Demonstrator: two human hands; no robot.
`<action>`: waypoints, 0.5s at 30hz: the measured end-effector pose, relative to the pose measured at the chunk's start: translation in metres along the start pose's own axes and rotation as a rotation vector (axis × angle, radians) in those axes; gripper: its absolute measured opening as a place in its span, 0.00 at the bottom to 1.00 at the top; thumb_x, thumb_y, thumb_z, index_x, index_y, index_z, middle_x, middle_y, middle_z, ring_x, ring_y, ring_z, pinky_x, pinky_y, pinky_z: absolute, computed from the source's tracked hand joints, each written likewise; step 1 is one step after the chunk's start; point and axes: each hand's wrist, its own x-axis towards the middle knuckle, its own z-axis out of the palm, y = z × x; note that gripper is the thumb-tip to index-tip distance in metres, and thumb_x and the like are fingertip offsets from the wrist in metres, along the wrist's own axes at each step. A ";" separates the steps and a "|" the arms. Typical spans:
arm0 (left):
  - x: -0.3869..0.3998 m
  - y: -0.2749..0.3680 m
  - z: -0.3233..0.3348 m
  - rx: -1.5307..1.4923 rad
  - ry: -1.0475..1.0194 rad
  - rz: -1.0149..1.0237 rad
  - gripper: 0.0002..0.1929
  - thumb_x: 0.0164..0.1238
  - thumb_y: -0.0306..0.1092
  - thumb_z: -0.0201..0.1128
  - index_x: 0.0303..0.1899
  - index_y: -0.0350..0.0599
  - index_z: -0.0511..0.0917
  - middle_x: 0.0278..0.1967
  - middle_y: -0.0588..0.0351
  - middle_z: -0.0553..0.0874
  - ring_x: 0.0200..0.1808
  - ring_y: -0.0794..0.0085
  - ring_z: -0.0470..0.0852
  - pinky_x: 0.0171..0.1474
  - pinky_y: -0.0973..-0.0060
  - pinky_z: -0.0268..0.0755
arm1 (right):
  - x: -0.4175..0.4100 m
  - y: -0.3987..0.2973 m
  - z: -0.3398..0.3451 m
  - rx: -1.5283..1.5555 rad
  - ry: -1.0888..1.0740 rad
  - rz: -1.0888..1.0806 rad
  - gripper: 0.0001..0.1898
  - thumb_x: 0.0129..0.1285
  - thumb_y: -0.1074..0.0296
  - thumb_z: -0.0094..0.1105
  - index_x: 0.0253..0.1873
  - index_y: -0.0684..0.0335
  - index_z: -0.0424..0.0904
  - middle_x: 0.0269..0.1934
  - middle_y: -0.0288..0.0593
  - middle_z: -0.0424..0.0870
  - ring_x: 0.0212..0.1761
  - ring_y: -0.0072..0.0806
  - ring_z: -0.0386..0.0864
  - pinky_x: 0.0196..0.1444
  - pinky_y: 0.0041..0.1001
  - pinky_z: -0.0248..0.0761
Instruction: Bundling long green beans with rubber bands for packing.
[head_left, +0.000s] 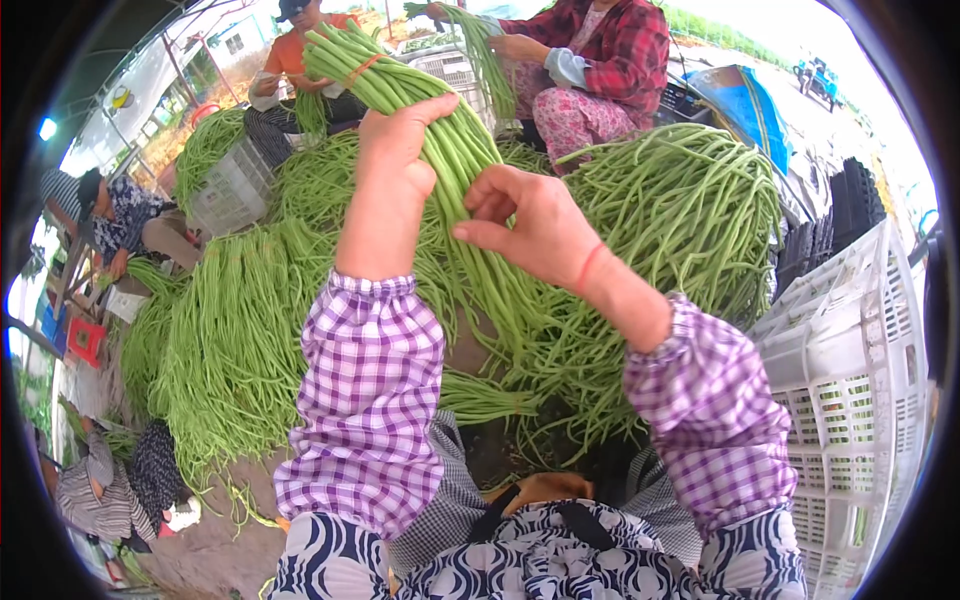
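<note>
A long bundle of yardlong beans is raised before me, its tied end pointing up and away. An orange band circles it near that end. My left hand is wrapped around the bundle below the band, thumb lying across the beans. Lower down, my right hand is against the bundle's right side with bent fingers and the thumb over the beans; whether it pinches any is unclear. The loose ends hang toward a heap of beans. Another tied bundle lies near my knees.
Stacked bean bundles spread to my left. White plastic crates stand close on my right, and another crate sits farther back. Two people handle beans opposite me; others sit at left. A red stool is at far left.
</note>
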 end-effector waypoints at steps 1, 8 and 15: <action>-0.001 0.000 0.001 -0.001 0.014 0.001 0.14 0.52 0.19 0.68 0.42 0.36 0.77 0.37 0.52 0.83 0.37 0.64 0.84 0.40 0.67 0.80 | 0.003 -0.001 0.007 -0.084 0.073 0.067 0.10 0.52 0.68 0.70 0.36 0.64 0.79 0.26 0.40 0.82 0.28 0.24 0.80 0.33 0.25 0.74; -0.002 0.007 0.002 -0.018 -0.093 -0.086 0.11 0.58 0.26 0.65 0.42 0.36 0.76 0.37 0.52 0.83 0.37 0.64 0.83 0.42 0.68 0.79 | 0.005 0.007 -0.014 0.229 0.054 0.175 0.08 0.57 0.68 0.66 0.33 0.62 0.76 0.25 0.33 0.81 0.25 0.15 0.74 0.28 0.19 0.68; 0.000 0.007 -0.006 -0.156 -0.323 -0.155 0.13 0.57 0.27 0.52 0.44 0.35 0.73 0.40 0.49 0.81 0.43 0.61 0.81 0.51 0.62 0.74 | 0.005 0.006 -0.039 0.561 -0.023 0.226 0.10 0.66 0.62 0.57 0.41 0.63 0.77 0.19 0.31 0.76 0.16 0.13 0.68 0.21 0.15 0.60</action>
